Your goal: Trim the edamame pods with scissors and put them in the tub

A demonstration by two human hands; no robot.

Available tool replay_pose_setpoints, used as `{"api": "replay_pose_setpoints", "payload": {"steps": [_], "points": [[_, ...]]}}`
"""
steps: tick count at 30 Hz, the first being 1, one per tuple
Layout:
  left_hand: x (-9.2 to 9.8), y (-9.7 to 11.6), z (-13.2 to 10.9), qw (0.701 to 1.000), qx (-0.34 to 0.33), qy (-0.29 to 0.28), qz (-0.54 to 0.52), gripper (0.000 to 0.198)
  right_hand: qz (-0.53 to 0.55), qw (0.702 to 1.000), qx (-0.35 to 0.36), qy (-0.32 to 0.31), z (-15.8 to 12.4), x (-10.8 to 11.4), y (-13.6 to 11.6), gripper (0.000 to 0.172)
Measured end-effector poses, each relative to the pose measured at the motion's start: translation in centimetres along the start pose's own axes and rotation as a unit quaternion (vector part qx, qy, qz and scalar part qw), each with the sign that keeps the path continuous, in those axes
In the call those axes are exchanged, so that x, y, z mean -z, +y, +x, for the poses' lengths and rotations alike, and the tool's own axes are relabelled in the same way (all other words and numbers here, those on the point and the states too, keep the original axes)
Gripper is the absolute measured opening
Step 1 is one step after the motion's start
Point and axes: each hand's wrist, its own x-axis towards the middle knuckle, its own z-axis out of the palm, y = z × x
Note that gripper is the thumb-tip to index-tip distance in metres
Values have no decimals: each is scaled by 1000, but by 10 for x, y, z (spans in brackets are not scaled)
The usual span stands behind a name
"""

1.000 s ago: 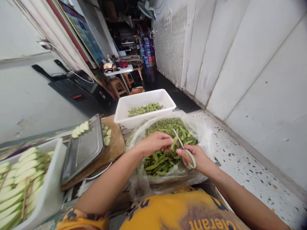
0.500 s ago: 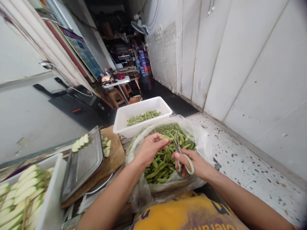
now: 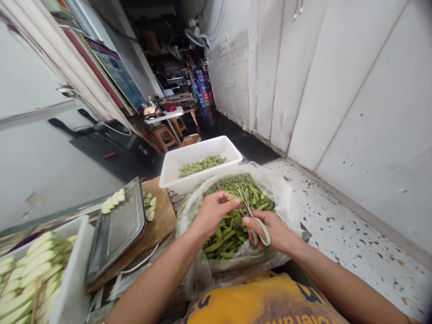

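Between the thumb and fingers of my left hand is a green edamame pod. My right hand is closed around the pale green handles of a pair of scissors. The blades point up and away, slightly parted, at the end of the held pod. Both hands are above a clear plastic bag, its mouth spread wide and full of loose edamame pods. Beyond the bag, a white plastic tub has more pods at its bottom.
To the left, a metal tray lies on a wooden board, with skewered pale slices on it. A white bin of sliced vegetables stands at lower left. A white wall runs along the right, above a speckled floor.
The scissors have shifted slightly left, bringing the blades to the pod's end. My left hand has moved a little right with the pod.
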Motion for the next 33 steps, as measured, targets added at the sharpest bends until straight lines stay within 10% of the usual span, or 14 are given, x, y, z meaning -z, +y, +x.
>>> {"api": "replay_pose_setpoints", "payload": {"steps": [15, 18, 21, 25, 29, 33], "points": [[3, 3, -2, 997, -17, -4, 71, 25, -13, 1000, -6, 5, -3, 2, -2, 44], [30, 14, 21, 966, -122, 119, 193, 24, 4, 1000, -15, -21, -6, 3, -3, 44], [71, 29, 52, 838, -216, 317, 387, 29, 12, 1000, -11, -25, -9, 4, 0, 47], [96, 37, 70, 765, -165, 209, 587, 46, 15, 999, -10, -26, -10, 7, 2, 47], [76, 20, 61, 724, -184, -69, 661, 23, 9, 999, -14, -28, -11, 8, 2, 49], [60, 0, 55, 645, -170, -141, 732, 24, -13, 998, -24, -49, -12, 8, 1, 50]]}}
